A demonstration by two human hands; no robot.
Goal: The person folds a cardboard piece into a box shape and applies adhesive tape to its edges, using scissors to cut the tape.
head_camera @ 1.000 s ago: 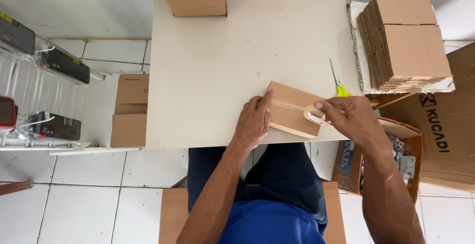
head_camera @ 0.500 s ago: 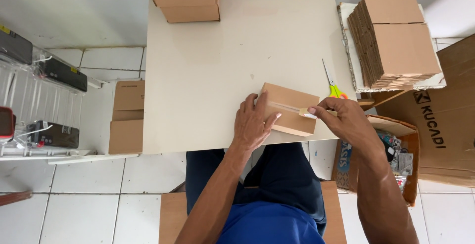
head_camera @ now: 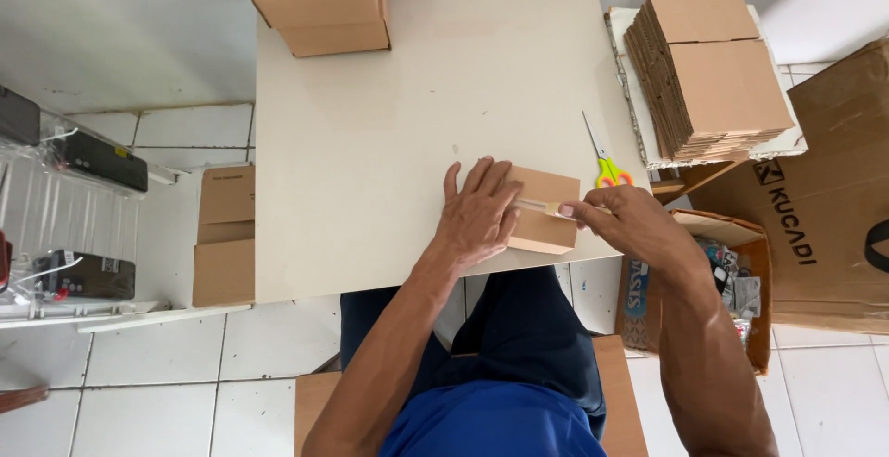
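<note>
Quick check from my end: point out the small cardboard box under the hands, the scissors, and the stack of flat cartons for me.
small cardboard box [head_camera: 546, 225]: head view, on its bare top face right of the left hand.
scissors [head_camera: 608, 173]: head view, on the yellow-green handle loops.
stack of flat cartons [head_camera: 727, 82]: head view, on the top carton's face.

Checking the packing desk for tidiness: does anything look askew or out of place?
Mostly tidy. The scissors lie at the table edge, handles overhanging slightly. The small cardboard box sits angled under the left hand and right hand.
</note>
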